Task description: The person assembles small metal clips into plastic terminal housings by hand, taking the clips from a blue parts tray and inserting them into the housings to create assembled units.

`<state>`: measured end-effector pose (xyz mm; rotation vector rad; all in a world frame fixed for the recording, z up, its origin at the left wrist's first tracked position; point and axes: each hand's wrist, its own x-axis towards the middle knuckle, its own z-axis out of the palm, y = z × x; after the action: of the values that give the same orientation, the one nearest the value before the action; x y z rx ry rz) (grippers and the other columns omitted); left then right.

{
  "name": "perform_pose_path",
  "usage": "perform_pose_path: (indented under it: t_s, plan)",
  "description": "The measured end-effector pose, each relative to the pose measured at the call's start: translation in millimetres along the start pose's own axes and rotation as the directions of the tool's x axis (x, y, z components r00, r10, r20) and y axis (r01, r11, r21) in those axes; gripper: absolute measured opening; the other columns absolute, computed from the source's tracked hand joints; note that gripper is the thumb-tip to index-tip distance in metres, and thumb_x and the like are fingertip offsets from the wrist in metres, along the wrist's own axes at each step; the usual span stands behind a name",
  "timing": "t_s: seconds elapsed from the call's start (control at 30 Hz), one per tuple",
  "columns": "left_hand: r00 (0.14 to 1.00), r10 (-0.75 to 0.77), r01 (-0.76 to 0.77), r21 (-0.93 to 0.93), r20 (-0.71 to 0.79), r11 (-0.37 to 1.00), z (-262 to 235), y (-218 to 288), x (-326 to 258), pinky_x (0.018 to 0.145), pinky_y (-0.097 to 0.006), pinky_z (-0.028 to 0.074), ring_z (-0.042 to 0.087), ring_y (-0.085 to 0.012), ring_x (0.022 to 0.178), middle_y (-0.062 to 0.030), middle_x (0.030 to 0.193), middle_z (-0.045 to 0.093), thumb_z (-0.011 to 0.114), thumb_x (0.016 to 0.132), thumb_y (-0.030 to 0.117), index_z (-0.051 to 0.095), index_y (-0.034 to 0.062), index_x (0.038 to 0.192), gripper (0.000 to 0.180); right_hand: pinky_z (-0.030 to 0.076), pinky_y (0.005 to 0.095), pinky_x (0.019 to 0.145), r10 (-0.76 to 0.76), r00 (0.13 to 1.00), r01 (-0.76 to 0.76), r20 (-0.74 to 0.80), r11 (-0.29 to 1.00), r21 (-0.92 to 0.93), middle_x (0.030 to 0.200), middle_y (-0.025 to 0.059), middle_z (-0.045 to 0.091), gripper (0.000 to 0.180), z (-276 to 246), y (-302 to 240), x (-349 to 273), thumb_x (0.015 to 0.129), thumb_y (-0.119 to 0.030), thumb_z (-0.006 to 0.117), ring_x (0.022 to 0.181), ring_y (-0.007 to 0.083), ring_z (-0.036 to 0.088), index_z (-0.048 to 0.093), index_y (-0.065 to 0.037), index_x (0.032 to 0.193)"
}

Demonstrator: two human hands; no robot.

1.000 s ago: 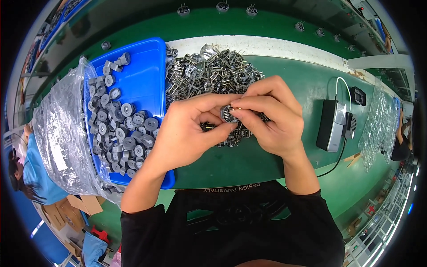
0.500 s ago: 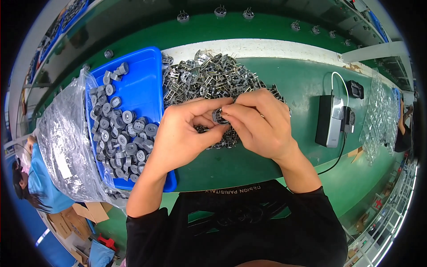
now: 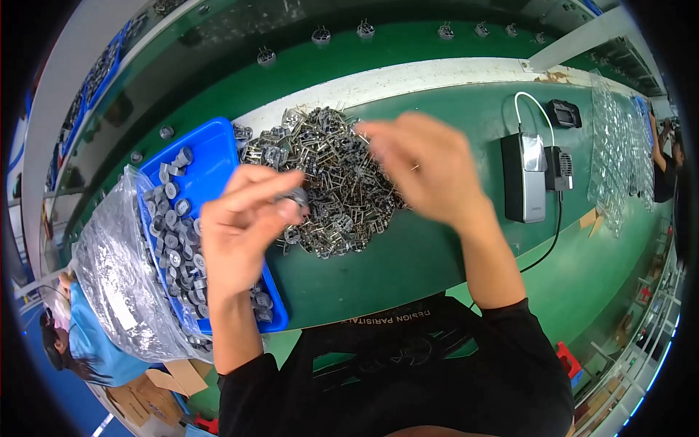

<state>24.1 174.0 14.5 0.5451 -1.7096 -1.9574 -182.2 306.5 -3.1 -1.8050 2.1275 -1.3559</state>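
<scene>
My left hand (image 3: pixel 244 222), closed, holds a small round grey part (image 3: pixel 297 195) between thumb and fingers, just above the left side of a pile. The pile (image 3: pixel 342 193) is a heap of small dark parts with metal pins on the green bench. Over the heap's right edge is my right hand (image 3: pixel 429 171), smeared by motion; whether its fingers hold anything cannot be made out. Left of the heap stands a blue tray (image 3: pixel 207 153) with many grey round caps (image 3: pixel 173 240) in it. My left forearm hides part of the tray.
A black and silver box (image 3: pixel 524 178) with a white cable and a plug-in adapter (image 3: pixel 559 169) stands on the right, near a black holder (image 3: pixel 564 114). Clear plastic bags (image 3: pixel 120 269) lie left of the tray. Pinned parts (image 3: pixel 365 29) sit on the green strip beyond the white ledge.
My hands have parted: the right moved up and right, off the part; the left moved left and keeps the part. The whole view has shifted a little.
</scene>
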Motion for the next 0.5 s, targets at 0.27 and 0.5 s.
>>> perform_pose_path:
  t_s: [0.27, 0.5]
  plan:
    - [0.985, 0.111, 0.055, 0.855, -0.130, 0.515, -61.6, 21.3, 74.5, 0.073, -0.030, 0.051, 0.061, -0.0170, 0.077, -0.0091, 0.095, 0.063, 0.069, 0.084, 0.008, 0.073, 0.0044, 0.109, 0.025, 0.051, 0.0419, 0.072, 0.446, 0.878, -0.396, 0.172, 0.880, -0.261, 0.079, 0.0117, 0.069, 0.017, -31.9, 50.3, -10.5, 0.081, -0.016, 0.070, 0.083, 0.0310, 0.065, 0.070, -0.003, 0.091]
    - [0.923, 0.257, 0.173, 0.906, -0.286, 0.386, -159.1, -25.1, 174.4, 0.080, -0.034, 0.053, 0.071, -0.0233, 0.090, -0.0123, 0.095, 0.074, 0.071, 0.082, 0.014, 0.074, 0.0065, 0.104, 0.023, 0.052, 0.0391, 0.068, 0.462, 0.859, -0.456, 0.221, 0.886, -0.081, 0.077, 0.0125, 0.071, 0.020, -29.4, 46.4, -6.1, 0.080, -0.013, 0.071, 0.071, 0.0300, 0.068, 0.070, -0.001, 0.096]
